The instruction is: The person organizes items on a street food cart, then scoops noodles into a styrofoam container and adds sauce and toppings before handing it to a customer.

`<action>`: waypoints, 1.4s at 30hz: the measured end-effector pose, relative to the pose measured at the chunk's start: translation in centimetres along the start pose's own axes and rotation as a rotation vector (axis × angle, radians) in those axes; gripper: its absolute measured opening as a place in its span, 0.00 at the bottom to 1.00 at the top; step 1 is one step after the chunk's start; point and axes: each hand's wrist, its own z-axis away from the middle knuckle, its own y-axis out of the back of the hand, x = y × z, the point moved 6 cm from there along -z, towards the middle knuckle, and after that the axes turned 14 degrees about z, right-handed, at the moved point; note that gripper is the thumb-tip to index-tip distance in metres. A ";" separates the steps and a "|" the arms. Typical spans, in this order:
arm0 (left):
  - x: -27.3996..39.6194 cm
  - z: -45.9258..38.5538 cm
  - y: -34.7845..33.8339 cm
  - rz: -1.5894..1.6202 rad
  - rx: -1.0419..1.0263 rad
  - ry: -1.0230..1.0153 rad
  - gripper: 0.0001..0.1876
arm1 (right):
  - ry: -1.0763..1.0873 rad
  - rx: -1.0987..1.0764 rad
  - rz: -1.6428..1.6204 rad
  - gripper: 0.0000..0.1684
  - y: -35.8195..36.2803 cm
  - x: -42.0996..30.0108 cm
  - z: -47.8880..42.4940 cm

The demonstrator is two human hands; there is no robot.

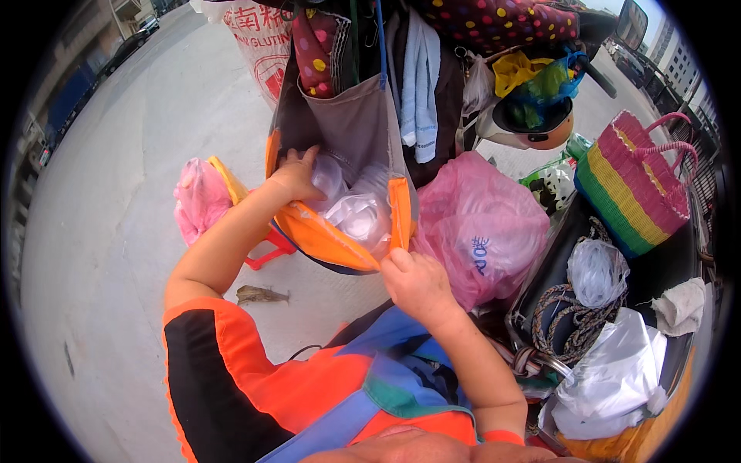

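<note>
A grey fabric bag with orange trim [330,234] hangs with its mouth spread wide in front of me. Clear plastic containers [362,223], some stacked and some wrapped in thin film, lie inside it. My left hand [298,176] reaches in over the bag's left side, fingers apart, against the containers at that edge. Part of that hand's grip is hidden, but nothing shows held in it. At the near right corner, my right hand [414,280] pinches the orange rim between thumb and fingers. A large pink plastic bag [480,231], bulging with round shapes, is just right of it.
A helmet [524,130] with plastic bags inside and a pale blue towel [419,87] hang beyond. At right, a black scooter seat [541,257] bears a striped woven basket [631,185], coiled rope [558,324] and white plastic bags [608,370]. A pink bag [200,197] stands left.
</note>
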 end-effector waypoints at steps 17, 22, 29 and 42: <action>2.7 0.2 -3.7 -0.469 0.167 -0.170 0.32 | 0.025 0.027 -0.003 0.06 0.5 -1.0 0.0; 1.0 -1.2 -6.1 -0.180 -0.156 -0.045 0.39 | -0.001 0.018 0.048 0.05 0.3 -0.1 0.0; -4.0 -5.4 -5.3 0.552 -0.226 0.385 0.32 | 0.037 0.045 0.046 0.04 0.2 -1.5 -0.8; -7.0 -5.6 -10.6 1.176 -0.413 0.637 0.37 | -0.004 0.039 0.037 0.05 0.2 -1.3 0.5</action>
